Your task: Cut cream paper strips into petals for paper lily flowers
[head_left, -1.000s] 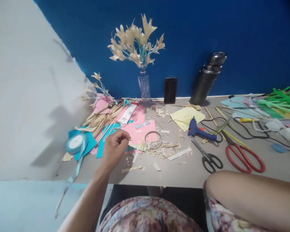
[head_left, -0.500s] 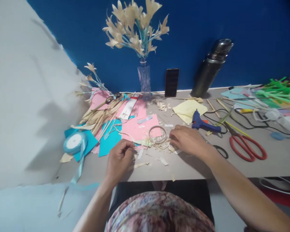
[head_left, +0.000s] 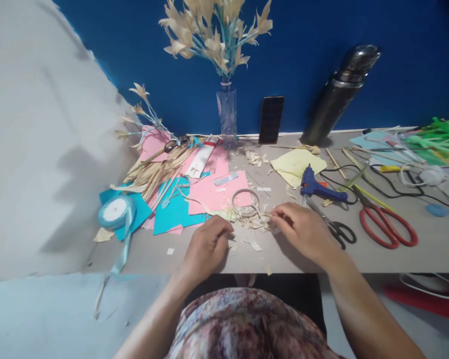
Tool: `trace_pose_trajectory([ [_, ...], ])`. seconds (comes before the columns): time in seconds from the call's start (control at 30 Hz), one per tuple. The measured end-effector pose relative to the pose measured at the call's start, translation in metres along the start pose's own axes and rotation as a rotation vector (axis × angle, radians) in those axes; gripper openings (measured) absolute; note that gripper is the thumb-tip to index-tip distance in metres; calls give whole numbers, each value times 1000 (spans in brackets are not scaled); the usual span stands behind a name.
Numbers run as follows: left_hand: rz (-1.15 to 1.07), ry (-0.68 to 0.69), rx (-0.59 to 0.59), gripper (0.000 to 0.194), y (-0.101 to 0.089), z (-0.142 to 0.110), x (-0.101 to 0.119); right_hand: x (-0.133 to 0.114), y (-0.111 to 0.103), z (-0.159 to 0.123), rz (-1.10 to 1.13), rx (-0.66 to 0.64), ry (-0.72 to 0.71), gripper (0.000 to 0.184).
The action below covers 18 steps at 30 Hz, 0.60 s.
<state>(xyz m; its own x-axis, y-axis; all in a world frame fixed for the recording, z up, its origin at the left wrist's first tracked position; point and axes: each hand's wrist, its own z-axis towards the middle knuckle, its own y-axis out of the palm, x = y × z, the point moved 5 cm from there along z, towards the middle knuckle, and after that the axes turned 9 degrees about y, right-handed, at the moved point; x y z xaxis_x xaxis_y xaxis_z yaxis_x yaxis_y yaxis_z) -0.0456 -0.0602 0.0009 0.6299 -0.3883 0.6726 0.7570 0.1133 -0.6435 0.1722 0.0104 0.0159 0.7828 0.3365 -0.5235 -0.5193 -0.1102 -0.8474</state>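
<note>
My left hand (head_left: 209, 244) rests low over the table's front, fingers curled in. Whatever is under or inside them is hidden. Just beyond its fingertips begins a loose pile of pale dried-husk scraps (head_left: 256, 223). At the right end of that pile is my right hand (head_left: 301, 229), its thumb and fingertips drawn together against the scraps; whether a piece is between them is too small to tell. A roll of tape (head_left: 234, 203) lies flat on the pile's far side, partly over pink paper (head_left: 205, 197). Small white paper bits (head_left: 255, 245) lie between the hands.
Right of my right hand lie black-handled scissors (head_left: 344, 233), red-handled scissors (head_left: 388, 227) and a blue glue gun (head_left: 320, 189). At the back stand a vase of husk flowers (head_left: 227, 112), a phone (head_left: 272, 119) and a flask (head_left: 336, 99). A ribbon roll (head_left: 114, 212) lies left.
My right hand has come in from outside the view to the scraps. My left hand has moved right and nearer, and white and husk strips beside it have shifted. The view has tilted down.
</note>
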Motion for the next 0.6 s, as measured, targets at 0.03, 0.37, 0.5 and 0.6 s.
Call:
trace_pose_trajectory([
  [0.03,1,19,-32,24,5,2,3,0,6,0,-67,-15,5,13],
  [0.37,39,96,-182,26,26,14,16,-30,28,-11,-269,-165,-88,14],
  [0.5,100,97,-218,23,28,13,21,-10,13,-33,-75,17,-87,16],
  [0.6,188,102,-230,26,33,13,24,19,1,-38,-131,198,63,20],
])
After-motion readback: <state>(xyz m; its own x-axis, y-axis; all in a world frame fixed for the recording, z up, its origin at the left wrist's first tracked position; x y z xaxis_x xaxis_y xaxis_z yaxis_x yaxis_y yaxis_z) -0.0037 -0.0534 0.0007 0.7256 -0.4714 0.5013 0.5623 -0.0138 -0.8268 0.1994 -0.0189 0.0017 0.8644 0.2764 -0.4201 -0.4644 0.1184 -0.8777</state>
